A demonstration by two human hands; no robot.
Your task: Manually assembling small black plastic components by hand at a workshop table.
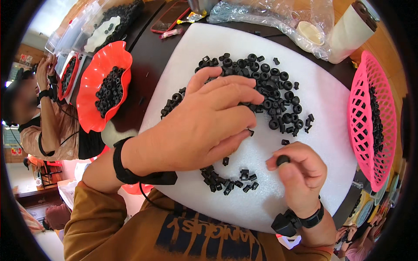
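A pile of small black parts (pixel 265 76), some round with holes and some narrow and spool-like, lies on a white foam board (pixel 313 130). My left hand (pixel 209 117) hovers over the pile's near left side, other fingers stretched out. Between its thumb and index fingertips shows a small black piece (pixel 251 132), mostly hidden. Right of it, my right hand (pixel 302 174) pinches a round black cap-like part (pixel 283 159) between thumb and fingers. A smaller group of narrow black pieces (pixel 226 182) lies near my body. One loose piece (pixel 285 142) rests just above my right hand.
To the left stands a red wavy-edged bowl (pixel 89 87) with black parts. At the right, a pink lattice basket (pixel 359 126) holds more. Plastic bags (pixel 270 19), a phone (pixel 170 16) and a white roll (pixel 352 32) lie at the back. Another person (pixel 48 117) sits at far left.
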